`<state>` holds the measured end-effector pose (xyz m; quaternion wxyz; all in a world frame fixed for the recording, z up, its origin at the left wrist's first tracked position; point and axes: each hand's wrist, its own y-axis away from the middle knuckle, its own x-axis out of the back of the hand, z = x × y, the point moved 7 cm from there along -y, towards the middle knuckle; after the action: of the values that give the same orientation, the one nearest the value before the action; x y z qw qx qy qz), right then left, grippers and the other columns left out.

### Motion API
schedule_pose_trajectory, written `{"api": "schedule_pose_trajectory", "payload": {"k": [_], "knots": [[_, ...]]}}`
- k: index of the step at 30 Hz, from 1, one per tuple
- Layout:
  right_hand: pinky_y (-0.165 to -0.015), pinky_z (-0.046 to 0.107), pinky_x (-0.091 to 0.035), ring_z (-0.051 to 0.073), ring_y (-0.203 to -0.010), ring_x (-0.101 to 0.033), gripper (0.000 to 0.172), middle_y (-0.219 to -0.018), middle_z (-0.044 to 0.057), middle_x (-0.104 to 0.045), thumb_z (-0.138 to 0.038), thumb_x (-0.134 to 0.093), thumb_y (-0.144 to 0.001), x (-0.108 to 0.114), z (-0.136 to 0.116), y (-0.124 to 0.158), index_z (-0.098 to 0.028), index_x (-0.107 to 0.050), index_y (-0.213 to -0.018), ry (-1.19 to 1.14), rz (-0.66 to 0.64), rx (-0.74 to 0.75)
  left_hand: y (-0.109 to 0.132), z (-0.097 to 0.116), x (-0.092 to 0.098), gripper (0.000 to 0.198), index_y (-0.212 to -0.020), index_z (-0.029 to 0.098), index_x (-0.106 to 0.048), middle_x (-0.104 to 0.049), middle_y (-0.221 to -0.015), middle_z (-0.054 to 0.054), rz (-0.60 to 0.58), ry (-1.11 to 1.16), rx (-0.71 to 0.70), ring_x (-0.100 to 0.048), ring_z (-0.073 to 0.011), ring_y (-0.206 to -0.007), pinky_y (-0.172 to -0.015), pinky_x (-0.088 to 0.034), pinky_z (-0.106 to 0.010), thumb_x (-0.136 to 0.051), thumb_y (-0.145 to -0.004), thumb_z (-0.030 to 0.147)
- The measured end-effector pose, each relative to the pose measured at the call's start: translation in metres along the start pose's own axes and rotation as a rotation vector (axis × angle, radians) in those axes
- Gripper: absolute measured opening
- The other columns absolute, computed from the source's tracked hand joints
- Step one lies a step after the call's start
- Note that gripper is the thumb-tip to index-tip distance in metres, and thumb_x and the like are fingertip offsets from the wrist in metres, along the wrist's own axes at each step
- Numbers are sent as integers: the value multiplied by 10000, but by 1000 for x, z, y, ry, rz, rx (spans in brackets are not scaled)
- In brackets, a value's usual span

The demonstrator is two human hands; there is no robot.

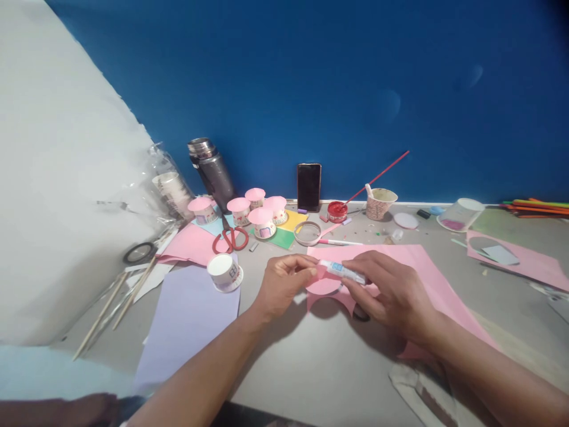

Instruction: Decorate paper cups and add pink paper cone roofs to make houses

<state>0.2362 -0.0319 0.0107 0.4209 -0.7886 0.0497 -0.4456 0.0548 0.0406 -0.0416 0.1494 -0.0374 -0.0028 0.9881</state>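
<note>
My right hand (391,293) is closed around a small white glue tube (344,271), whose tip points left toward a pink paper circle (323,284). My left hand (284,283) pinches the left edge of that circle with curled fingers. Both hands hover over a large pink paper sheet (427,270) on the grey table, where a round hole has been cut out. An upside-down white paper cup (224,271) stands left of my left hand, on a lilac paper sheet (189,320).
Behind are several pink-topped paper cups (260,220), red scissors (231,237), a steel flask (213,172), a black phone (309,187), a red paint pot (336,211), a tape roll (307,233), a cup with brush (379,203), wooden sticks (111,308) and coloured pencils (537,207).
</note>
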Motion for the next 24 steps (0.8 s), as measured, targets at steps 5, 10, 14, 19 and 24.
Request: {"api": "schedule_pose_trajectory", "payload": {"k": [5, 10, 14, 19, 24], "knots": [[-653, 312, -494, 199, -770, -690, 156, -915, 74, -770, -192, -591, -1011, 1, -10, 3, -210, -706, -1114, 204, -28, 120, 0, 0, 1, 85, -699, 196, -821, -816, -931, -89, 15, 3, -14, -693, -205, -825, -736, -548, -326, -878, -708, 259], [-677, 285, -482, 175, -792, -656, 344, -945, 45, -753, -49, -546, -915, 2, -12, 3, -250, -696, -1150, 182, -41, 193, -1, -2, 2, 76, -694, 191, -819, -816, -901, -88, 24, -25, -1, -694, -203, -786, -708, -542, -321, -862, -708, 252], [-652, 297, -461, 179, -757, -645, 316, -899, 40, -749, -68, -564, -932, 3, -13, 1, -255, -712, -1138, 188, -21, 212, 0, -4, 2, 71, -696, 192, -823, -819, -895, -93, 22, -35, -1, -698, -207, -777, -695, -538, -322, -862, -704, 250], [-612, 314, -456, 190, -726, -661, 159, -844, 73, -750, -268, -590, -1043, 3, -10, -1, -193, -727, -1017, 183, -44, 150, 2, 0, 1, 48, -708, 199, -833, -820, -875, -92, 33, -67, -51, -714, -225, -804, -742, -554, -345, -840, -721, 245], [-648, 307, -488, 188, -770, -663, 164, -891, 69, -758, -167, -554, -1028, 1, -11, 0, -197, -713, -1053, 149, -45, 189, 2, -3, 0, 33, -693, 202, -830, -824, -885, -89, 6, -78, -32, -721, -223, -816, -753, -551, -336, -830, -722, 219]]}}
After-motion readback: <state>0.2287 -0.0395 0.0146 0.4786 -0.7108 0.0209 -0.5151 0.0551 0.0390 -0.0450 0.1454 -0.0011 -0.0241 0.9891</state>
